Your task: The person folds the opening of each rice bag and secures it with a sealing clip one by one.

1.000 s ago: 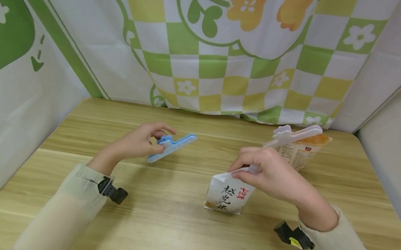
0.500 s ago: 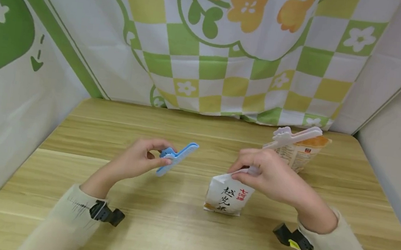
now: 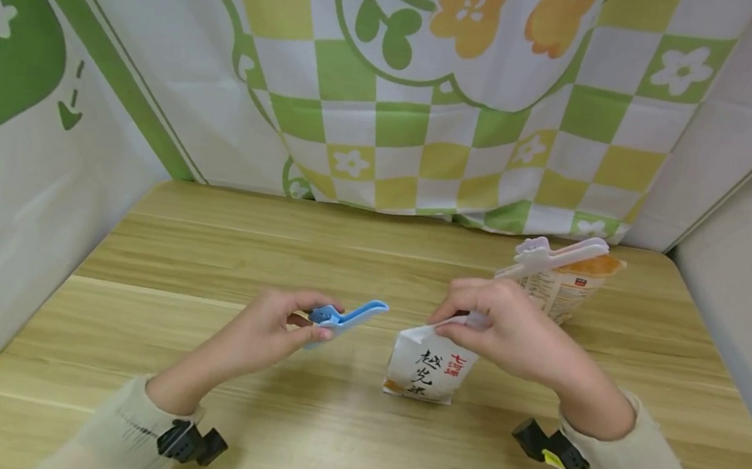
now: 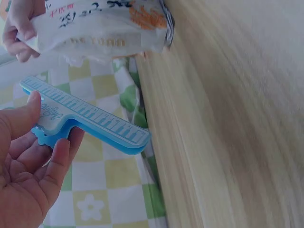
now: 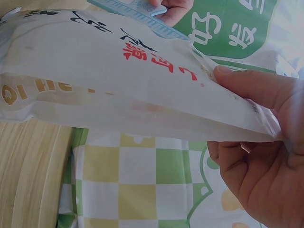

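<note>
In the head view my left hand pinches a blue bag clip by its handles, thumb on one side and fingers on the other. Ruler-like marks run along the clip's long bar in the left wrist view. My right hand pinches the folded top of a white rice bag with black and red characters. The bag stands upright on the table, to the right of the blue clip with a small gap between them. From the right wrist, the bag's side shows, thumb over its top edge.
Behind my right hand stands an orange and cream packet with a pale pink clip across its top. The wooden table ends at a checkered cloth, with white fabric walls on both sides.
My left hand has moved right and toward me, bringing the blue clip nearer the rice bag and turning it. The right hand keeps its grip on the bag in the same place.
</note>
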Action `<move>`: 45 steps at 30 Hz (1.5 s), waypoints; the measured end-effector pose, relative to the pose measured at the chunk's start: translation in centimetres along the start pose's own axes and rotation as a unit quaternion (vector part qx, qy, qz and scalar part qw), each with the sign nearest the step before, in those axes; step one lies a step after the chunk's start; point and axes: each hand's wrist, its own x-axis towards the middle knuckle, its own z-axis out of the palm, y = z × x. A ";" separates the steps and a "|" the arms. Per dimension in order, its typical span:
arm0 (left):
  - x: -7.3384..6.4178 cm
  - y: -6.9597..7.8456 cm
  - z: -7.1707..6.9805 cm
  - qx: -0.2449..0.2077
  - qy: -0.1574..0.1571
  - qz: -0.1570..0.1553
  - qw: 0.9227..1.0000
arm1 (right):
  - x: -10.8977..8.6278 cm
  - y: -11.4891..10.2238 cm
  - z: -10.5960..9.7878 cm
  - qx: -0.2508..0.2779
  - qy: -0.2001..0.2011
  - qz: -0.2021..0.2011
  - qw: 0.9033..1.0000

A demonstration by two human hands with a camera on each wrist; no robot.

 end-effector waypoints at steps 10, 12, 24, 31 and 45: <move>-0.4 0.7 0.8 0.000 -0.011 0.010 1.000 | 0.0 -0.1 0.1 -0.005 0.003 -0.004 1.000; -0.3 0.7 0.9 0.006 -0.012 0.014 1.000 | 0.0 -0.1 0.1 -0.005 0.002 -0.004 1.000; -0.2 1.0 1.3 0.031 -0.023 0.039 0.999 | -0.1 -0.1 0.2 -0.006 0.003 -0.008 1.000; -0.1 1.2 1.5 0.054 -0.013 0.055 0.997 | -0.2 -0.2 0.3 -0.002 0.002 0.001 1.000; 0.2 1.9 2.2 0.090 0.012 0.077 0.993 | -0.1 -0.3 0.3 -0.006 0.004 -0.008 1.000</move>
